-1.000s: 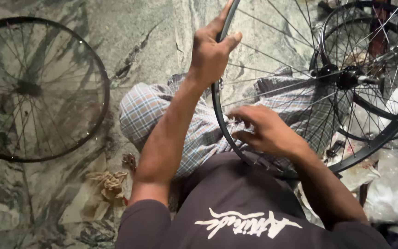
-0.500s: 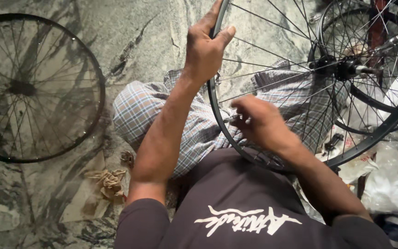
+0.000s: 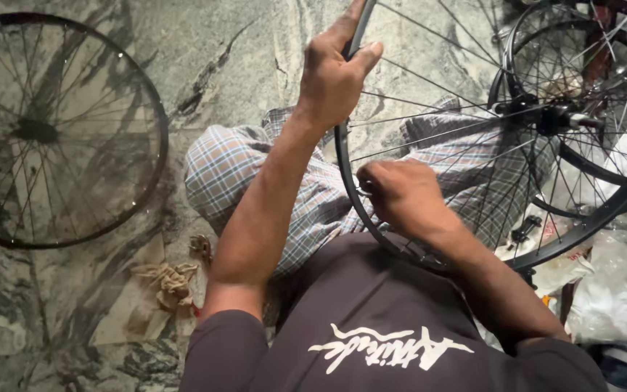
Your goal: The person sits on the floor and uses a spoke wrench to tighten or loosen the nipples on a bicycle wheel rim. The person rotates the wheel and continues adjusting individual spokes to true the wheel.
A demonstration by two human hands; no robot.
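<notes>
Wheel (image 3: 429,145) stands upright across my lap, my left hand (image 3: 333,72) wrapped round its rim at the top while the fingers of my right hand (image 3: 400,194) pinch shut at a spoke end on the rim's inner side. Steadying the rim keeps each turn even, I judge. Another wheel (image 3: 52,131) lies on the floor's left edge; white plastic bags (image 3: 618,290) crowd the right.

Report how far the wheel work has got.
Done: spokes already run from hub to rim. In hand: left hand grips the rim; right hand works at its inner edge. Left: cannot tell; another wheel lies on the floor.
</notes>
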